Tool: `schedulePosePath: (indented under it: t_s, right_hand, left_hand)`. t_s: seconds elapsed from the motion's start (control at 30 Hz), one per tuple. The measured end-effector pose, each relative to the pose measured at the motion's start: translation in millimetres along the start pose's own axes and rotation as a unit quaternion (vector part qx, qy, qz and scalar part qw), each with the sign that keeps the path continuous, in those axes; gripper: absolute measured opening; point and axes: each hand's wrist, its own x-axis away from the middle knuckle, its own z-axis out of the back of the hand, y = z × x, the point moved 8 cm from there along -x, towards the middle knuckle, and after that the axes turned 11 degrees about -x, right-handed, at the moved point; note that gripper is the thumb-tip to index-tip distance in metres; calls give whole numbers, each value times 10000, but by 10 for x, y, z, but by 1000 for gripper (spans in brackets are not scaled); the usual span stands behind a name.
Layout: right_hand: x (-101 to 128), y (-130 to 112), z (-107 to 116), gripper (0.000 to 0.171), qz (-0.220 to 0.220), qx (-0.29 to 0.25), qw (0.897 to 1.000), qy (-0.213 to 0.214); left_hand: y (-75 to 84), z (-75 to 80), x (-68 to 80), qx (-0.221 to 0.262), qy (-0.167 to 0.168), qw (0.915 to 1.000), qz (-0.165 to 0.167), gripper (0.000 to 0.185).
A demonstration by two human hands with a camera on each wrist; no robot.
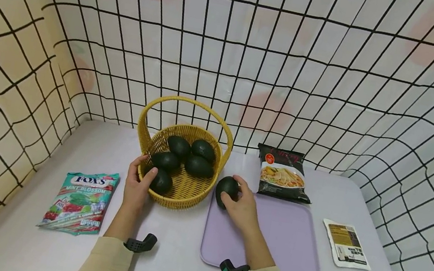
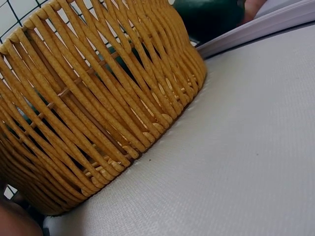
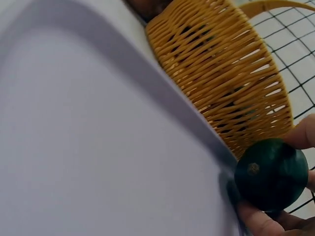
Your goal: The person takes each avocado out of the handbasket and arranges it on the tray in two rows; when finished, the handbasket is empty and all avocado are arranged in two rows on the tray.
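Observation:
A yellow woven basket (image 1: 181,202) with a tall arched handle holds several dark green avocados (image 1: 165,161). My left hand (image 1: 137,184) grips the basket's left rim, its thumb over the edge beside the nearest avocado. Another avocado (image 1: 226,191) is pinched between the thumb and fingers of my right hand (image 1: 243,207), just right of the basket, at the far left corner of a lilac tray (image 1: 269,238). From the right wrist, this avocado (image 3: 270,174) shows its stem end at the tray's edge. Only part of the left hand shows in the left wrist view.
A bag of mint candy (image 1: 80,201) lies to the left. Behind the tray is a black noodle packet (image 1: 283,174), and a small white and brown pouch (image 1: 346,244) lies to its right. Black wire grid (image 1: 229,57) encloses the table at the back and sides.

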Motion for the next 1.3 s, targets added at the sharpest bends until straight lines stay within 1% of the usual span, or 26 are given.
schedulePosePath:
  t_s: [0.1,0.23,0.4,0.6,0.87,1.17,1.3]
  right_hand:
    - [1,-19,-38,64,143,285,9995,-70]
    - [6,-36,-57,64,181,390,9990,-124]
    - [4,-26,-73,64,131,307,9992,-216]
    - [-1,-11,-87,66,95,233,9993,-266]
    - [8,-7,-69,68,31,244,9995,-200]
    - [11,3,-39,66,182,260,9995,19]
    - [10,-7,-54,65,241,221,9995,14]
  left_hand:
    - [-13,-3,-4,-41,6,10000,54,57]
    - [-27,-2,-23,-80,4,9999,89,56]
    - [-34,8,-34,-74,3,10000,29,56]
    - [-28,9,-30,-64,-3,10000,34,56]
    - [-34,4,-40,-81,37,10000,23,57]
    - [-35,5,-44,-70,23,10000,-36,57]
    - [-33,8,-36,-82,2,10000,-12,57]
